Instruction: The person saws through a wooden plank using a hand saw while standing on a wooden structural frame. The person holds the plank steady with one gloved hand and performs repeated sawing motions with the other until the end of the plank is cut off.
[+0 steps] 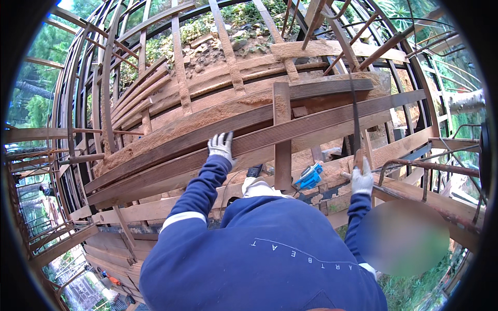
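Board (pixel 332 118) lies aslant over the crosspiece (pixel 282 166) before the person — left hand (pixel 221 146) on it, fingers slightly spread; right hand (pixel 361 179) at a handle (pixel 358 157), finger closure indeterminable — and could slide should the one-handed hold slip.

A grooved brown board (pixel 254 139) lies aslant, a wooden-handled blade (pixel 356 122) (long, dark) crossing it.

L hand (pixel 222 145), white-gloved, just L of frame ctr: palm down, fingers slightly parted, pointing toward top. L forearm (pixel 199 185) slants up & R from lower L of ctr, elbow bent. R hand (pixel 361 181), also gloved, R of ctr: fingers curled in a grip. R forearm (pixel 357 213) approx. vert. below it.
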The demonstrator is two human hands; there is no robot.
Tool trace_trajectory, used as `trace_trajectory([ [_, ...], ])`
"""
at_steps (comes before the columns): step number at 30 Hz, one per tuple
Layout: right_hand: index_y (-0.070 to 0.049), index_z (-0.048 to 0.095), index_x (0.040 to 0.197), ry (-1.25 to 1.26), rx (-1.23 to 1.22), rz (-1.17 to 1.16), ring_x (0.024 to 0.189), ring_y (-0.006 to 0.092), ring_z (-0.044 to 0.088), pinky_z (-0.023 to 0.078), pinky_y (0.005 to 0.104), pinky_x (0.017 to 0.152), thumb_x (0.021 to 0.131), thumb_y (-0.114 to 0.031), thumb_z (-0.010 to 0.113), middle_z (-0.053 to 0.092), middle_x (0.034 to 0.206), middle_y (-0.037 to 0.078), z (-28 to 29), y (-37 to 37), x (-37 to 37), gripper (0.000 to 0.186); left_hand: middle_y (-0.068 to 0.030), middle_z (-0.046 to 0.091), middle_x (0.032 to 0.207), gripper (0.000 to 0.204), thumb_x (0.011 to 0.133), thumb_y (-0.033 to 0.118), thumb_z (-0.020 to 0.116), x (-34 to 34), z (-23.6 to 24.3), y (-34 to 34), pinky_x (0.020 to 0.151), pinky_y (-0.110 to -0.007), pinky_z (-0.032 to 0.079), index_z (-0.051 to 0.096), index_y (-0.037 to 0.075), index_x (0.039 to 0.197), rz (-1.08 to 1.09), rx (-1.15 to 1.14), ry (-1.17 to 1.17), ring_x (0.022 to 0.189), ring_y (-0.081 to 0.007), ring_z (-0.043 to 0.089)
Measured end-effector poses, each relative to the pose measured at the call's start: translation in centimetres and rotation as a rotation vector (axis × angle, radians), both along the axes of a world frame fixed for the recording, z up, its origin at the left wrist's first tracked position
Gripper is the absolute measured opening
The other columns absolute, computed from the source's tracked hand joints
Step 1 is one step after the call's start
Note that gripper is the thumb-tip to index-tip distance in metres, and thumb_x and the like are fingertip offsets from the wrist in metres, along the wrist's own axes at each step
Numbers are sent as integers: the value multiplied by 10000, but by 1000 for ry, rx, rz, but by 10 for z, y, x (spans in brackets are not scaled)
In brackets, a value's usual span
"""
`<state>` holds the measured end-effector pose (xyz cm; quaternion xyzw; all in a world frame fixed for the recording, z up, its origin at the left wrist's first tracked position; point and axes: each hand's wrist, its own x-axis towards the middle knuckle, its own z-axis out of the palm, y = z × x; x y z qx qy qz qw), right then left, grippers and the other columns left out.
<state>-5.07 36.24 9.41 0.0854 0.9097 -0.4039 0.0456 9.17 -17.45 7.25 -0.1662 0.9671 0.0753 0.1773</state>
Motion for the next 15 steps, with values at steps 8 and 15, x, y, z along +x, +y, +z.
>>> trace_trajectory([
  [8, -35, 529, 1514, -100, -34, -2, 1114, 193, 650, 529, 323, 954, 902, -53, 641, 661, 1375, 120, 25, 17, 185, 622, -176, 665, 1342, 708, 861, 562, 762, 17, -94, 152, 1072, -414, 495, 621, 52, 1332, 626, 1149, -158, 1246, -302, 624],
  [15, -5, 528, 1504, -149, -231, -159, 1236, 222, 666, 516, 337, 1047, 902, -116, 687, 659, 1407, 146, 43, 96, 295, 632, -136, 701, 1285, 650, 1032, 645, 474, 18, -222, 247, 1012, -381, 517, 649, 96, 1333, 891, 1442, 137, 1130, -276, 661],
])
